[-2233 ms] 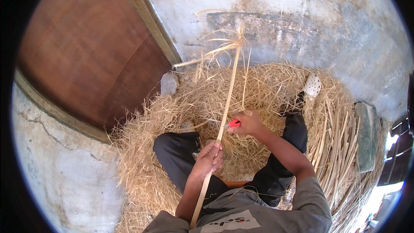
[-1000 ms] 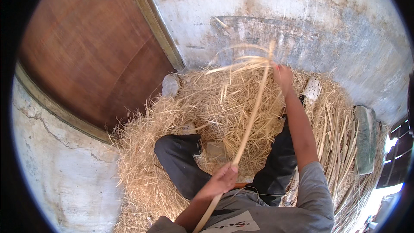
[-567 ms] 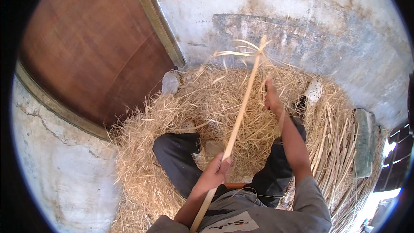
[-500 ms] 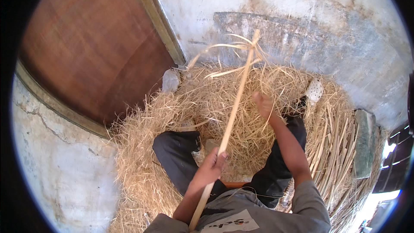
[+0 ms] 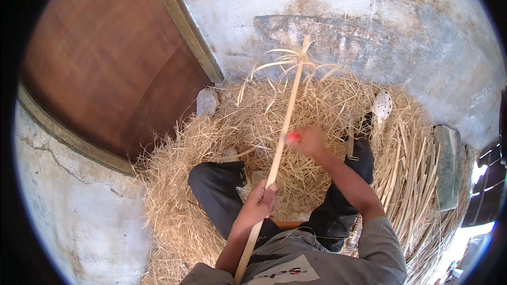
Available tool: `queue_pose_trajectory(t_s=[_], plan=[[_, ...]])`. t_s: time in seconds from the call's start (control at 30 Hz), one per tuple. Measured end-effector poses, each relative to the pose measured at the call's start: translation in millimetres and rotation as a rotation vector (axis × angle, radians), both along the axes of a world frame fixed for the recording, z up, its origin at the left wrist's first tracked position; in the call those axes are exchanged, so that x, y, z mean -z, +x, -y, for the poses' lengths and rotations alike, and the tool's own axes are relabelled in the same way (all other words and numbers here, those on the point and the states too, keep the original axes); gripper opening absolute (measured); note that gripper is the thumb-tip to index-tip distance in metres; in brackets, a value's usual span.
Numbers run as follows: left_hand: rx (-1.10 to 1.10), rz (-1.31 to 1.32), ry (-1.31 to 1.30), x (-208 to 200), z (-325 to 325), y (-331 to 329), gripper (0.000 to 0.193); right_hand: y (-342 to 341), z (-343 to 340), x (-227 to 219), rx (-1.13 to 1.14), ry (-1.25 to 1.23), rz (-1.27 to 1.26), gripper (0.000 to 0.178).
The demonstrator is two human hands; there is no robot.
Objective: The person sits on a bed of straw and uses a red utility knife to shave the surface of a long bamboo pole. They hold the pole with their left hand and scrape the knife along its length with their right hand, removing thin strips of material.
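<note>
A long pale bamboo or wood strip (image 5: 285,126) slants up from my lap, with curled shavings (image 5: 300,58) still attached near its far end. My left hand (image 5: 259,200) is wrapped round its lower part, in front of my body. Beside the strip's middle, my right hand (image 5: 310,141) is closed on a small red-handled tool (image 5: 293,137). That tool sits at the strip's right edge; motion smears it, and its working end cannot be made out.
Loose straw-coloured shavings (image 5: 174,195) cover the ground around my bent legs. A bundle of long strips (image 5: 406,174) lies at the right, beside a greenish-grey stone block (image 5: 447,169). Ahead stands a stained wall (image 5: 359,37); a brown door (image 5: 116,58) is at the left.
My right hand has moved left and slightly down to the strip, and the red tool now shows. The strip's far end has shifted slightly left; my left hand keeps its hold.
</note>
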State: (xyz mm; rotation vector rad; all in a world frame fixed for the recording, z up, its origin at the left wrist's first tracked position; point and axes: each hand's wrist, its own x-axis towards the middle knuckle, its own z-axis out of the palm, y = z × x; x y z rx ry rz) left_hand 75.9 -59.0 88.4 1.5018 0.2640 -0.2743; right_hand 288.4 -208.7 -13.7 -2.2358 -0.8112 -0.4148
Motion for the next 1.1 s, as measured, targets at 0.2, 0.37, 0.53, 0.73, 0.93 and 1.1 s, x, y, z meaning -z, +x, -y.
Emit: queue_pose_trajectory(t_s=[0.2,0.37,0.53,0.73,0.93,1.1], plan=[[0.021,0.032,0.005,1.6,2.6,-4.1,0.021,14.0,5.2,-6.0,-0.059,0.057,0.289,0.062],[0.077,0.015,0.019,-6.8,11.6,-13.0,0.021,58.0,28.4,-7.7,0.176,0.15,0.048,0.06],[0.134,-0.03,-0.032,-4.9,16.3,-30.0,0.022,111.6,62.0,-2.8,0.471,-0.064,0.037,0.052],[0.132,-0.006,0.063,1.7,15.4,-35.2,0.022,141.1,71.2,-11.2,0.627,-0.176,-0.24,0.059],[0.175,0.109,0.182,18.1,23.8,-38.7,0.022,174.0,92.9,67.5,0.57,0.035,-0.053,0.038],[0.16,-0.07,0.074,3.1,12.7,-21.4,0.019,161.6,81.4,75.9,0.229,0.614,-0.033,0.039]])
